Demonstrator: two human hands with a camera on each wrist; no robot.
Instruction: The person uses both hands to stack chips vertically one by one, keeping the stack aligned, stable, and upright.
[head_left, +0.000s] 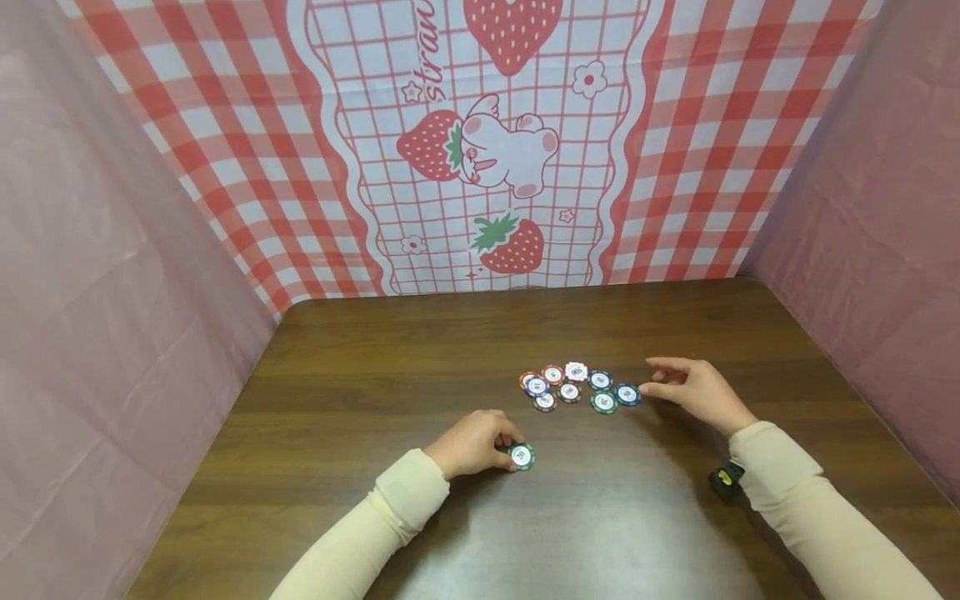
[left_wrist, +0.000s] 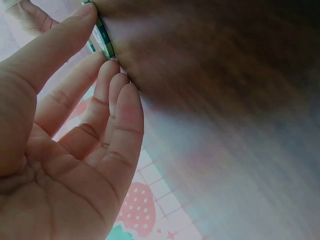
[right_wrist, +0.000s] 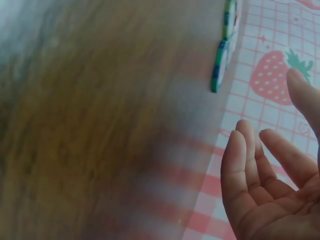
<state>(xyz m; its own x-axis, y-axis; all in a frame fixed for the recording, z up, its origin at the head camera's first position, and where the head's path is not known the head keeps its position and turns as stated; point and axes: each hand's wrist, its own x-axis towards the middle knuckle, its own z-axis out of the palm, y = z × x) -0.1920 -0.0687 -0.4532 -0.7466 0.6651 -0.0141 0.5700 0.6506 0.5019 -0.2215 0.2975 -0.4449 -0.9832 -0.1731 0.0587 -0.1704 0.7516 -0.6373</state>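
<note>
Green chip, pinched between thumb and fingers of the left hand; whether it touches the table is hard to judge; the right hand is spread, thumb and fingertips apart, just beside a blue chip; that chip ends, at right, a loose group of chips; a checked cloth hangs at the far side, pink curtains left and right.

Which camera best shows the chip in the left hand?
The head view: there, the chip in the left hand shows most of its printed face. The left wrist view catches it nearly edge-on; I can't make it out in the right wrist view.
</note>
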